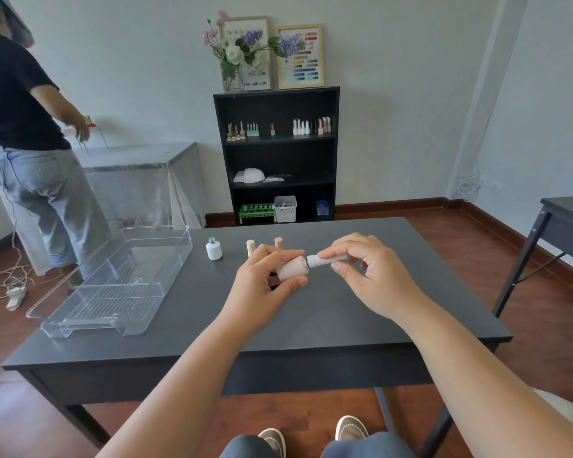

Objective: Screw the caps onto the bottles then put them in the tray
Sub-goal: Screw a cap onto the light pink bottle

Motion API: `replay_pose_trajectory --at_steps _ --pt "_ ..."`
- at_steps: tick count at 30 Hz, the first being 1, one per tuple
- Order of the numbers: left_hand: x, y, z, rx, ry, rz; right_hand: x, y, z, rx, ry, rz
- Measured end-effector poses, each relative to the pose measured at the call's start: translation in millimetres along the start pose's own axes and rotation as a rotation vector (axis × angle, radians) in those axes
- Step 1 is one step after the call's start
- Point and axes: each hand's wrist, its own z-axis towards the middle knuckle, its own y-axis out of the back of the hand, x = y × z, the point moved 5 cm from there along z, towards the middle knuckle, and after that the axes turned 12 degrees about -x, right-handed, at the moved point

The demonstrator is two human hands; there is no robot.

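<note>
My left hand (pixel 262 285) grips a pale pink bottle (pixel 291 267), held sideways above the dark table (pixel 344 319). My right hand (pixel 368 272) pinches a long whitish cap (pixel 328 260) whose end meets the bottle's neck. A white bottle (pixel 214 249) with a bare silver neck stands upright on the table. Behind my left hand stand a cream cap (pixel 250 247) and a pink cap (pixel 278 242), both partly hidden. The clear plastic tray (pixel 119 322) lies at the table's left and holds no bottles.
A person in a black shirt stands at the far left by a covered table (pixel 139 157). A black shelf (pixel 278 153) with small bottles stands against the back wall. Another dark table (pixel 566 213) edges in at right. Cables lie on the floor at left.
</note>
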Motion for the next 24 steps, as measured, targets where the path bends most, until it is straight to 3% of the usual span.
replay_pose_trajectory --at_steps 11,19,24 --pt "5.6 -2.2 -2.1 0.158 0.089 -0.007 -0.4 3.0 -0.3 0.029 0.100 -0.067" --pt "5.3 -0.6 -2.8 0.103 0.062 -0.070 -13.0 -11.4 -5.5 0.123 -0.197 0.089" --pt "4.8 -0.4 -0.6 0.092 0.080 -0.089 -14.1 -11.5 -3.1 0.117 -0.232 0.083"
